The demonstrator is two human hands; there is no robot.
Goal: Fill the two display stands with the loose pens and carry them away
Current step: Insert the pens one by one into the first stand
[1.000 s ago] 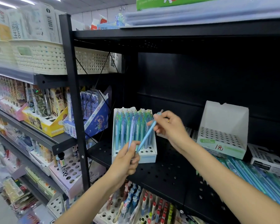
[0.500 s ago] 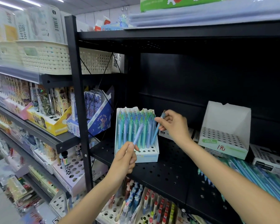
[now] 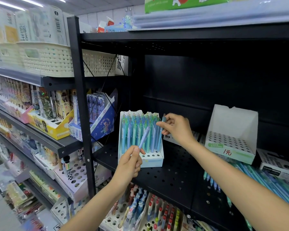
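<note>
A white display stand (image 3: 154, 160) on the black perforated shelf holds several blue and green pens upright, with its front row of holes bare. My left hand (image 3: 129, 164) pinches a light purple pen (image 3: 144, 137) tilted up in front of the stand. My right hand (image 3: 175, 128) pinches the top of a blue pen (image 3: 160, 139) at the stand's right edge, its lower end down among the standing pens. A second white stand (image 3: 230, 144) with no pens in its holes sits to the right. Loose blue and green pens (image 3: 264, 179) lie on the shelf at lower right.
The black shelf (image 3: 170, 177) has a vertical post (image 3: 81, 105) at its left. A white box (image 3: 279, 167) lies at far right. Below, other stands hold several pens (image 3: 158, 212). Left shelves carry boxed stationery (image 3: 48, 120) and cream baskets (image 3: 47, 59).
My right hand has carried its blue pen from in front of the stand to the stand's right edge and stood it upright. My left hand raised the purple pen slightly.
</note>
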